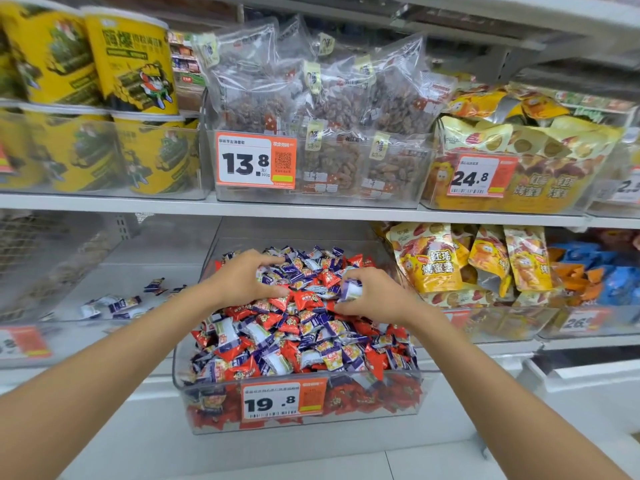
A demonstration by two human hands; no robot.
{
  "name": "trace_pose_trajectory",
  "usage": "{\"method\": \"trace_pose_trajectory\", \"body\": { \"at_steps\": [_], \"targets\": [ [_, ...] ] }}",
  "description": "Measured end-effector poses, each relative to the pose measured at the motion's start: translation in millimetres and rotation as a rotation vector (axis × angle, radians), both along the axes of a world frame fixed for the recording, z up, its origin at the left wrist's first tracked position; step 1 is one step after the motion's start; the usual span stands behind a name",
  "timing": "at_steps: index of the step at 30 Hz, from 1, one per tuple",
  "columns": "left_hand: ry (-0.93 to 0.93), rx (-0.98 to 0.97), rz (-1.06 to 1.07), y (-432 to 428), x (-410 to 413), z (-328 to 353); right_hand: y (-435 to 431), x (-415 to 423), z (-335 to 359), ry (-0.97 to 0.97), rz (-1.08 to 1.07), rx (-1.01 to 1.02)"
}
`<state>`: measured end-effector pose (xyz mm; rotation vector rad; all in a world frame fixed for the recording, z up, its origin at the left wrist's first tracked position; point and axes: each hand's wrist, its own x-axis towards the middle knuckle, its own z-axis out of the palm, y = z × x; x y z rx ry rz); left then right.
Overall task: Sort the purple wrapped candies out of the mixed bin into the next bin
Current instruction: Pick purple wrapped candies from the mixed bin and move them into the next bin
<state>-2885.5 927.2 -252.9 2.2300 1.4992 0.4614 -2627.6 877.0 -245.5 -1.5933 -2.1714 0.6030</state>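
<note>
Purple candy [350, 289] sat pinched between the thumb and fingertips of the right hand [377, 299], over the far middle of the mixed bin [178, 372]. The next bin [145, 265], with a few purple candies [114, 304] lying in it, lay off to the left, beyond the left hand [242, 278], the nearer of the two. That hand curled clawlike on the pile; whether it gripped anything could not be told. The pinched candy would probably have to cross over it.

Bright, even store light; edges blurred and bowed by wide-angle lens.
</note>
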Motion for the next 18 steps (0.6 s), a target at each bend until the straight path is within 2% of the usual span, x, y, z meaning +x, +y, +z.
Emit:
{"method": "trace_pose_trajectory", "body": {
  "at_steps": [3, 6, 10, 13, 18],
  "targets": [
    [0.019, -0.005, 0.023, 8, 4, -3, 1, 9, 7, 0.221, -0.045, -0.037],
    [0.045, 0.043, 0.056, 14, 7, -4, 5, 12, 12, 0.316, -0.078, -0.106],
    [0.235, 0.082, 0.056, 18, 16, -5, 15, 4, 12, 0.451, -0.112, -0.133],
    [0.181, 0.077, 0.074, 21, 22, -1, 25, -5, 13, 0.436, -0.096, -0.085],
    [0.041, 0.101, 0.06, 19, 15, 1, 44, -33, 11, 0.172, -0.055, 0.087]
  ]
}}
